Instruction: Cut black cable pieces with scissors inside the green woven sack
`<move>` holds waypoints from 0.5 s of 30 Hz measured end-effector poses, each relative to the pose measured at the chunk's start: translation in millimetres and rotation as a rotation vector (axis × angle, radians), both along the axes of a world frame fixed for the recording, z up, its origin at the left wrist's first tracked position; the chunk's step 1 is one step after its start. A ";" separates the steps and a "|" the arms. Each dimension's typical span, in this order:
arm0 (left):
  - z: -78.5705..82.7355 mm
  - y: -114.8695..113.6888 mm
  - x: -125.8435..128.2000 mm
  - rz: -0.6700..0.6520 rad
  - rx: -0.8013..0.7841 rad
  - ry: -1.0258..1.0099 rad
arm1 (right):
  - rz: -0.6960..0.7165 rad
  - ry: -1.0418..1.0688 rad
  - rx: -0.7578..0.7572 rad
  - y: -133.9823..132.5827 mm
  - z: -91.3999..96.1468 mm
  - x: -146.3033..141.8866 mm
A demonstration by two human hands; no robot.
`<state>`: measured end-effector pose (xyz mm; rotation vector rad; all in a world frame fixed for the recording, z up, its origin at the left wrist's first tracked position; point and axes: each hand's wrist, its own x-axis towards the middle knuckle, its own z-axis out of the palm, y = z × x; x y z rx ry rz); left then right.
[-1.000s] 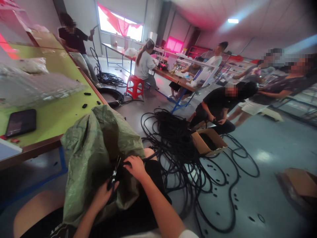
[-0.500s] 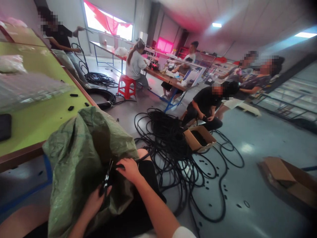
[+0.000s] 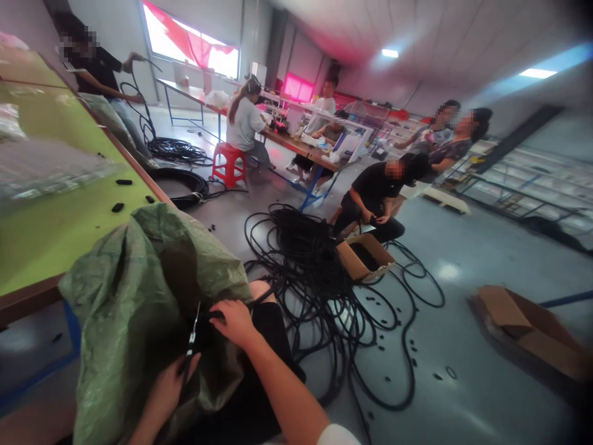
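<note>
I see my right hand [image 3: 236, 320] closed around a thin black rubber cable [image 3: 259, 295], right at the mouth of the big crinkly green woven sack [image 3: 139, 296]. My left hand [image 3: 169, 386], just below that mouth, is wrapped tight around a pair of dark-handled cutting pliers [image 3: 189, 349], tips pointing up. The cable runs away from the sack to a big messy pile of black cable [image 3: 306, 253] on the grey floor. Past that pile sits an open brown cardboard box [image 3: 364, 259], with a crouching person in black [image 3: 375, 194] just behind it. A yellow-green table [image 3: 60, 216] stands beside the sack.
</note>
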<state>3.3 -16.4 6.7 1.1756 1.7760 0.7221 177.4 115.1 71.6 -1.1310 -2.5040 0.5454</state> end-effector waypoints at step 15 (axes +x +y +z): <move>8.8 3.3 2.6 0.062 -0.026 -0.013 | 0.015 -0.066 0.044 1.2 -6.2 0.0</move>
